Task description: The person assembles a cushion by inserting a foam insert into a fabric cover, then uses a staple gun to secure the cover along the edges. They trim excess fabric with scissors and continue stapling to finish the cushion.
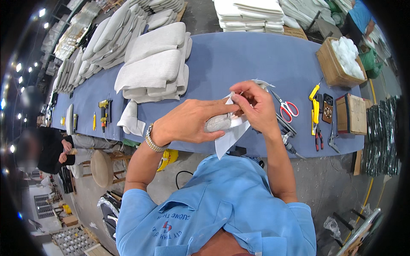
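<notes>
Above the near edge of the blue table [209, 55], my left hand [190, 119] is wrapped round a small grey fabric-covered padded piece [218, 123]. A thin white sheet of cloth or lining [230, 138] hangs from the piece, with a pointed corner downward. My right hand [259, 106] pinches the upper edge of that white sheet between thumb and fingers, close to my left fingertips. Part of the padded piece is hidden behind my fingers. Just right of my right hand lie red-handled scissors [289, 110] and a staple gun [288, 138].
Stacked grey padded covers [149, 64] stand at the left. To the right lie a yellow cutter [315, 111], pliers [319, 140] and a cardboard box of white stuffing [337, 70]. Another staple gun [103, 113] lies farther left. A person [53, 149] sits beyond the left end.
</notes>
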A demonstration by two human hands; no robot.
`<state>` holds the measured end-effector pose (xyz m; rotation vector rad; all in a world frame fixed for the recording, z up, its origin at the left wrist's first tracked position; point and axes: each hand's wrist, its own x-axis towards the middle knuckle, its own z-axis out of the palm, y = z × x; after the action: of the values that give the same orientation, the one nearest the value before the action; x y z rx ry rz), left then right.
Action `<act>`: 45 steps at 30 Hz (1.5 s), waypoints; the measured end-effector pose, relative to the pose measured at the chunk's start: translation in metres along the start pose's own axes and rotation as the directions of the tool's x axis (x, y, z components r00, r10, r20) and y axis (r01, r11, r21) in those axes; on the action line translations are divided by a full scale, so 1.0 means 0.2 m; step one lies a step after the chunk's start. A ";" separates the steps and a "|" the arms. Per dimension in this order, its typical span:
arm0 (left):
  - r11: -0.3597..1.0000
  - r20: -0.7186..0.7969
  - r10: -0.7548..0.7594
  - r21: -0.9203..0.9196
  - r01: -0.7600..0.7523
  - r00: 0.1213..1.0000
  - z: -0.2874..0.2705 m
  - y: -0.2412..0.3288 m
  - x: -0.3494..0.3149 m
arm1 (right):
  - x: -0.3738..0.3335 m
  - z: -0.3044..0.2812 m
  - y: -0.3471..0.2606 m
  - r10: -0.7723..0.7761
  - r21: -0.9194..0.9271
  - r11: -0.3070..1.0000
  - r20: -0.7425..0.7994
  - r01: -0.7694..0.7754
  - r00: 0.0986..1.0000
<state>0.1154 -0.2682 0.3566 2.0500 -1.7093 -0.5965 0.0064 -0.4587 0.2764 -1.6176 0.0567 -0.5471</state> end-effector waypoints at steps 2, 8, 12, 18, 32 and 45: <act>0.997 -0.001 -0.080 -0.004 0.080 0.997 0.02 0.06 0.02 | -0.05 -0.03 0.01 0.071 0.208 0.977 -0.083 -0.052 0.994; 0.995 -0.101 -0.102 0.004 0.103 0.990 0.08 0.16 0.08 | -0.16 -0.18 0.01 -0.182 0.085 0.982 0.167 0.169 0.969; 0.989 -0.108 -0.145 0.015 0.148 0.983 0.09 0.20 0.11 | -0.12 -0.24 -0.02 -0.184 0.062 0.983 0.222 0.175 0.957; 0.952 0.019 -0.306 -0.011 0.306 0.952 0.06 0.24 0.19 | -0.06 -0.34 -0.03 -0.185 -0.037 0.977 0.336 0.210 0.923; 0.961 0.036 -0.266 -0.071 0.268 0.963 0.01 0.21 0.26 | -0.09 -0.33 0.00 -0.170 -0.031 0.984 0.143 0.176 0.975; 0.991 -0.092 -0.126 0.026 0.129 0.988 0.02 0.16 0.15 | 0.08 -0.19 0.06 0.098 0.315 0.934 0.234 -0.170 0.967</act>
<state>0.0917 -0.3031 0.3697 2.1869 -1.5557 -0.5101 0.0086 -0.5015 0.2712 -1.3207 -0.0822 -0.2553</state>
